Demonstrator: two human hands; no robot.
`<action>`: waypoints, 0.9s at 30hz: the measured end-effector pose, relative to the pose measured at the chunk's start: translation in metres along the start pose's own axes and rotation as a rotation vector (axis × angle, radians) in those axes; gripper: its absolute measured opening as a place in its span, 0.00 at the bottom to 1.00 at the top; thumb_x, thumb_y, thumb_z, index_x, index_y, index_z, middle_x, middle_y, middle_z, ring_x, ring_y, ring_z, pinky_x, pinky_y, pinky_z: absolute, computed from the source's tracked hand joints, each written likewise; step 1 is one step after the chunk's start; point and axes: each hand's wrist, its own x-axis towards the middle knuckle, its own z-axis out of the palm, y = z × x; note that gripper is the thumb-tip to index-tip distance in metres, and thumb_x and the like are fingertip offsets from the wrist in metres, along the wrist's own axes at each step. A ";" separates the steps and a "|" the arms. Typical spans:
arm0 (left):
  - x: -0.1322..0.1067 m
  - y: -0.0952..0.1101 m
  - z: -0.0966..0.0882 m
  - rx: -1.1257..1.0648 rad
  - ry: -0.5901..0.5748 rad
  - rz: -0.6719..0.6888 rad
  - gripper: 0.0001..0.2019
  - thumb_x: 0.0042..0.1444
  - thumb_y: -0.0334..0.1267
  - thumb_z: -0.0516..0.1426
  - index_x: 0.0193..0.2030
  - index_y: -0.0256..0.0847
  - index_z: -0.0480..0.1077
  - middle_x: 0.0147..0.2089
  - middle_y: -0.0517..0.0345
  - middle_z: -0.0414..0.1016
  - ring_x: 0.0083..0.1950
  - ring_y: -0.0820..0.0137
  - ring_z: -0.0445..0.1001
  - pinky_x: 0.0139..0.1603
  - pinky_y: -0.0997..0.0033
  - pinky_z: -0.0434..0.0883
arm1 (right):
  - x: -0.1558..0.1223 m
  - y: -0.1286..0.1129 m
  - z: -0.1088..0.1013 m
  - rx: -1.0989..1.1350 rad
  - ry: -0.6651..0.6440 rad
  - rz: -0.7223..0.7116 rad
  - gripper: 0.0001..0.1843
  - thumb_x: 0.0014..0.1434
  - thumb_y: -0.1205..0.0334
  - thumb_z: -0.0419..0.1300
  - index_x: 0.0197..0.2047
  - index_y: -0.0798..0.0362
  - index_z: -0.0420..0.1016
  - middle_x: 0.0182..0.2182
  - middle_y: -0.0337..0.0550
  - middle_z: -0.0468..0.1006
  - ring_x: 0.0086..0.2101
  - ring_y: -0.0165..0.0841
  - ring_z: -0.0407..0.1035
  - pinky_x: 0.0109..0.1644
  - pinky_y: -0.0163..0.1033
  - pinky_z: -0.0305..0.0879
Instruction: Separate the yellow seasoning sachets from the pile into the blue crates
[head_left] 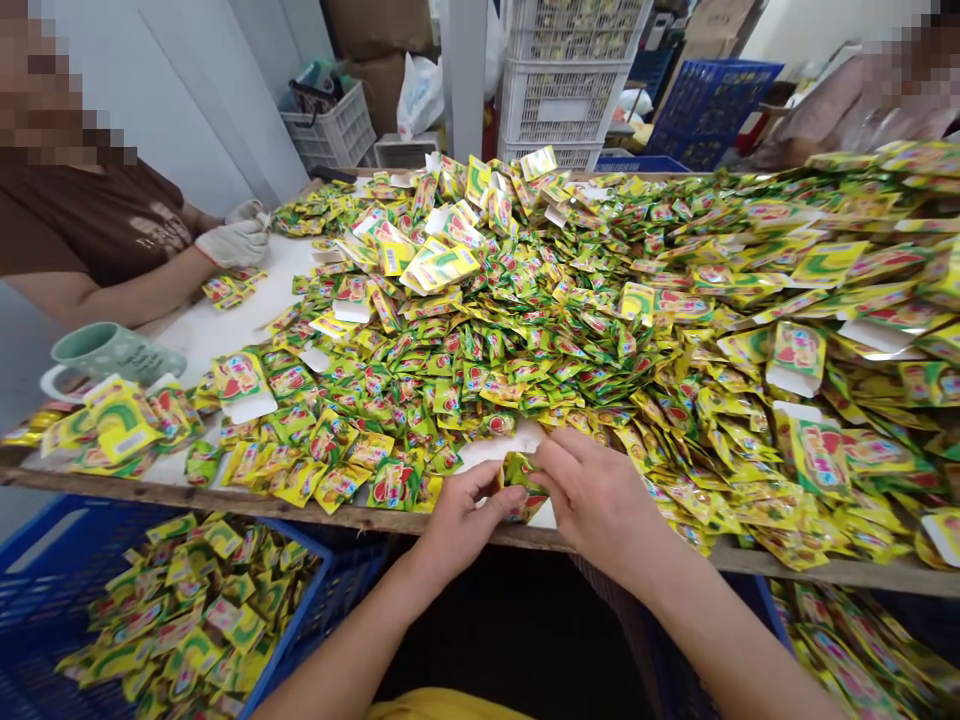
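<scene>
My left hand and my right hand meet at the near edge of the table. Together they pinch a small green and yellow sachet, fingers closed on it from both sides. Just beyond the hands lies a huge heap of similar sachets that covers most of the tabletop. Larger yellow pouches lie mixed into the heap.
A blue crate with packed pouches stands under the table at left. A green mug rests at the left edge. A co-worker's gloved hand works at far left. White crates stack behind; another person sits far right.
</scene>
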 end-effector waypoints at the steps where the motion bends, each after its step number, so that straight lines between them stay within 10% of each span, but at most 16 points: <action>1: 0.000 0.001 0.002 0.001 0.010 -0.003 0.09 0.56 0.41 0.57 0.36 0.37 0.72 0.32 0.60 0.68 0.35 0.70 0.65 0.38 0.73 0.63 | -0.001 0.000 0.001 -0.004 0.006 -0.024 0.10 0.58 0.75 0.51 0.30 0.53 0.66 0.30 0.43 0.68 0.32 0.34 0.62 0.34 0.37 0.55; 8: -0.001 0.008 0.026 -0.219 0.273 -0.091 0.04 0.51 0.28 0.50 0.32 0.41 0.62 0.30 0.64 0.61 0.34 0.72 0.61 0.35 0.76 0.62 | 0.001 0.004 0.003 0.034 -0.025 -0.203 0.12 0.61 0.76 0.49 0.30 0.53 0.68 0.31 0.44 0.69 0.35 0.35 0.60 0.39 0.39 0.57; 27: 0.000 0.017 0.011 -0.067 0.029 -0.145 0.13 0.53 0.28 0.50 0.44 0.41 0.66 0.43 0.61 0.69 0.49 0.67 0.65 0.51 0.71 0.62 | 0.012 0.018 -0.002 0.026 -0.144 -0.318 0.08 0.64 0.70 0.52 0.37 0.55 0.72 0.33 0.45 0.70 0.37 0.37 0.61 0.43 0.43 0.60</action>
